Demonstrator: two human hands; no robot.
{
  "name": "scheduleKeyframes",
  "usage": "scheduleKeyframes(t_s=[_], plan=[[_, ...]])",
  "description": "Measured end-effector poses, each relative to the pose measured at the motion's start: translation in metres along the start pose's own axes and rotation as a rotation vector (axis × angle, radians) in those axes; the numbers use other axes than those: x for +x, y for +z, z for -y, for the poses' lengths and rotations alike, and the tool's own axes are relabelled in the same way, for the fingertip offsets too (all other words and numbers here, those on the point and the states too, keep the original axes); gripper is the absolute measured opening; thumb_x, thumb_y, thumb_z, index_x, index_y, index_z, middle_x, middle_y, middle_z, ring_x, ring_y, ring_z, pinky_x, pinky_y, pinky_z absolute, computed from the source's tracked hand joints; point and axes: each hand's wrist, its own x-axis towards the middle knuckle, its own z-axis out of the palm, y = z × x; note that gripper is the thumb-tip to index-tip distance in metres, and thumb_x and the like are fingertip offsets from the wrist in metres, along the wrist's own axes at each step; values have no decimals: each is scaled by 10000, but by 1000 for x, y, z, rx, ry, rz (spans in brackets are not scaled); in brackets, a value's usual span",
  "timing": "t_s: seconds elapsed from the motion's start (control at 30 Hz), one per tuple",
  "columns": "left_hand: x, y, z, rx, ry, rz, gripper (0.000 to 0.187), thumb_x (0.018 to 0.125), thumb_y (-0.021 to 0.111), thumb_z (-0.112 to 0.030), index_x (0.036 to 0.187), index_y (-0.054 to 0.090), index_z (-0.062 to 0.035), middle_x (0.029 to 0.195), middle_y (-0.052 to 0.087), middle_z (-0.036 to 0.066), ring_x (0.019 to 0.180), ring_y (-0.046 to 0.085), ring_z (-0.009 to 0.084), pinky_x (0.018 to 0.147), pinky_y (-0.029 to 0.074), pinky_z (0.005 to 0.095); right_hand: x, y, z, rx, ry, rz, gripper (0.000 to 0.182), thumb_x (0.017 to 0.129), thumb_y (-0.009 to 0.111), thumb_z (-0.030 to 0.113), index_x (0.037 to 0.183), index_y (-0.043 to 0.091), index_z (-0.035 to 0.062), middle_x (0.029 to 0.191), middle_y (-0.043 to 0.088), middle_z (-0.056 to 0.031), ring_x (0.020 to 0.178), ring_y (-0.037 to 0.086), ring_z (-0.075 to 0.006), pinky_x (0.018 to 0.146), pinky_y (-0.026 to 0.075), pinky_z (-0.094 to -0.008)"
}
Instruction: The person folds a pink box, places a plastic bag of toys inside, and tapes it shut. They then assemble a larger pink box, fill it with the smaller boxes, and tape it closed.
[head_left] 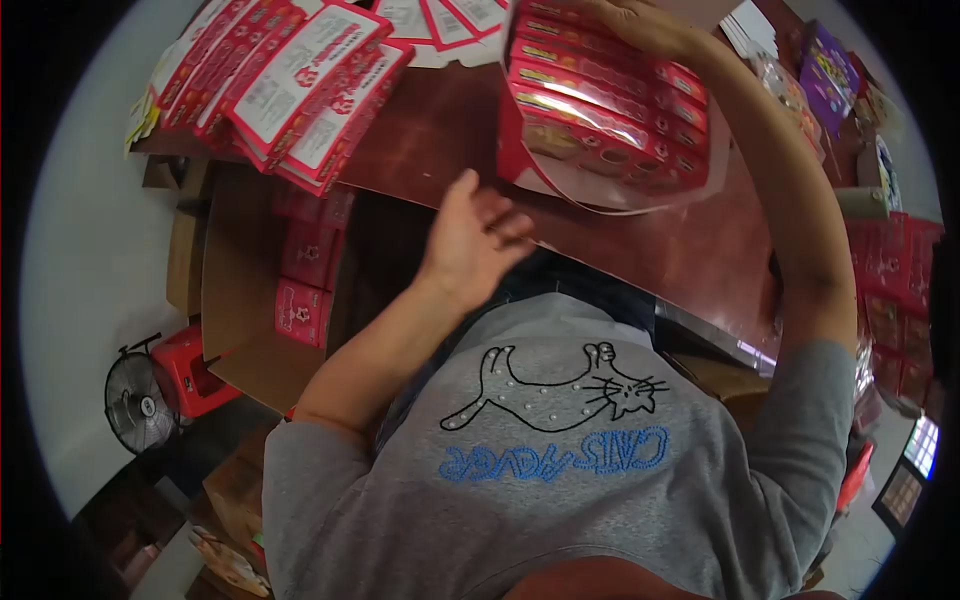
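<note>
An open red box (512, 145) stands on the table, filled with a row of several shiny red packets (590, 110). My right hand (650, 28) reaches across and grips the far end of the filled box; its fingertips are partly cut off by the top of the view. A white-edged flap curves out at the box's near side. My left hand (475, 240) hangs above the table's near edge, left of the box, thumb up and fingers loosely bent and apart. Nothing is in it, and it does not touch the box.
Flat red-and-white cartons (310, 85) lie in overlapping stacks at the table's (420, 130) left. More flat sheets lie behind them. Below left is a cardboard box (240, 270) with red boxes inside. A black fan (142, 400) stands farther left. At right are a purple bag (828, 75) and stacked red boxes (895, 265).
</note>
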Motion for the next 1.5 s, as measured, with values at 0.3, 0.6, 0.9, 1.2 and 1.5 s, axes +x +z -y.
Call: scheduleKeyframes(t_s=[0.3,0.6,0.9,1.2,1.5], plan=[[27,45,19,-294,41,297,673,1026,289,-659,1467,434,-171,1476,459,79,1370,426,270,1146,300,497,12,-13,38,635,92,57,562,1011,509,567,1217,674,70,1097,711,-80,954,672,-160,891,528,-320],[-48,-36,-91,375,748,-100,623,1040,457,-497,1487,392,-67,1420,502,100,1300,460,237,1060,369,433,3,-76,106,-272,-156,-160,488,1001,591,479,1147,694,25,995,738,-50,903,675,-132,748,524,-330],[-21,-100,-228,109,369,-85,1203,787,509,-866,1600,169,-46,1654,30,279,1528,-6,447,1109,-126,725,169,-7,221,470,-178,214,627,935,607,607,1266,649,76,1154,721,-69,1014,697,-166,846,554,-356],[-32,-105,-187,242,660,-37,585,1056,488,-431,1493,427,-47,1483,513,123,1378,463,221,1169,339,400,158,1,221,707,-42,432,633,895,673,569,1359,601,144,1249,688,-59,1101,674,-198,833,578,-415],[-50,-95,-187,131,699,10,509,1057,529,-329,1412,474,31,1411,561,145,1296,531,226,1108,422,401,101,-20,233,642,-249,237,627,897,710,469,1304,588,8,1168,712,-162,941,746,-214,827,634,-359]])
